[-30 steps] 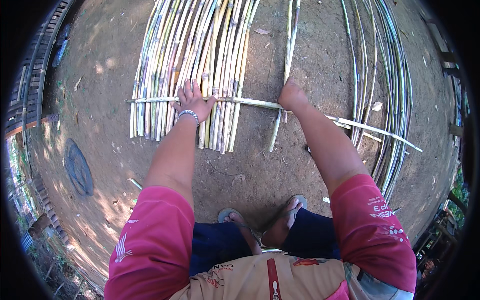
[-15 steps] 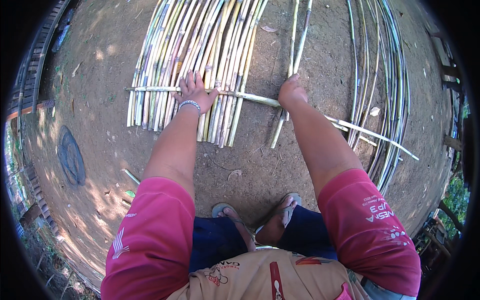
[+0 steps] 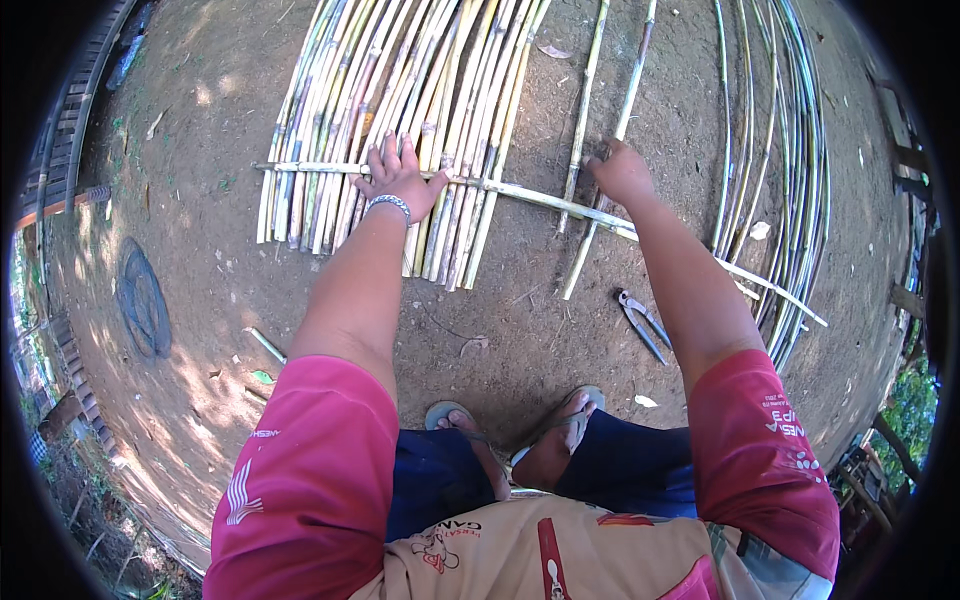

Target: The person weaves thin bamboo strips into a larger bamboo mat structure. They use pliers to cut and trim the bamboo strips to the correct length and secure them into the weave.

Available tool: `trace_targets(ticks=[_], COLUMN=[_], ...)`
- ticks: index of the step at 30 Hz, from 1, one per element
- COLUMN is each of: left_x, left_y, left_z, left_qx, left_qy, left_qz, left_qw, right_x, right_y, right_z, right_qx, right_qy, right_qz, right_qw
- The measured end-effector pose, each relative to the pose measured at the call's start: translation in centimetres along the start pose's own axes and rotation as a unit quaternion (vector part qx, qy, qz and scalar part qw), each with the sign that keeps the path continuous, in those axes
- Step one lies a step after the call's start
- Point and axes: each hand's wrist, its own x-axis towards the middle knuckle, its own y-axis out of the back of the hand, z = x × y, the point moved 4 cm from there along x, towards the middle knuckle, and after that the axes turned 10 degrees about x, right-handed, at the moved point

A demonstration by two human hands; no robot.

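My left hand (image 3: 402,185) lies spread over a side-by-side row of bamboo poles (image 3: 440,110), its palm on the thin bamboo crosspiece (image 3: 530,194) near their close ends. Farther right, my right hand (image 3: 624,175) is closed around a single bamboo pole (image 3: 632,90), whose near end sticks out past the crosspiece. Left of that hand, apart from the row, is another loose bamboo pole (image 3: 587,90). My right fingers are partly hidden by the back of the hand.
Pincers (image 3: 641,325) with dark handles lie on the dirt beside my right forearm. A bundle of long thin bamboo strips (image 3: 800,150) is at the far right. A coil of dark netting or wire (image 3: 142,300) rests at the left, and a short bamboo piece (image 3: 265,345) nearer me.
My right hand has moved right and slightly away from me, and the two loose poles stand farther apart. The pincers show beside the shifted forearm. My left hand stays on the row.
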Motion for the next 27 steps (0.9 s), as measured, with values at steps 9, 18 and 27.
trace_targets(ticks=[9,18,27], left_x=[0.5,0.5,0.1], left_y=[-0.6,-0.8,-0.3], left_z=[0.3,0.0,0.2], left_qx=[0.001,0.007,0.015], left_qy=[-0.013,-0.003,0.0], left_qz=[0.012,0.002,-0.007], left_qw=[1.0,1.0,1.0], right_x=[5.0,0.8,1.2], right_y=[-3.9,-6.7,-7.4], right_z=[-2.9,-7.6,-8.1], right_qx=[0.093,0.108,0.12], right_qy=[-0.055,0.026,0.009], right_qz=[0.068,-0.112,-0.073], right_qw=[0.992,0.987,0.99])
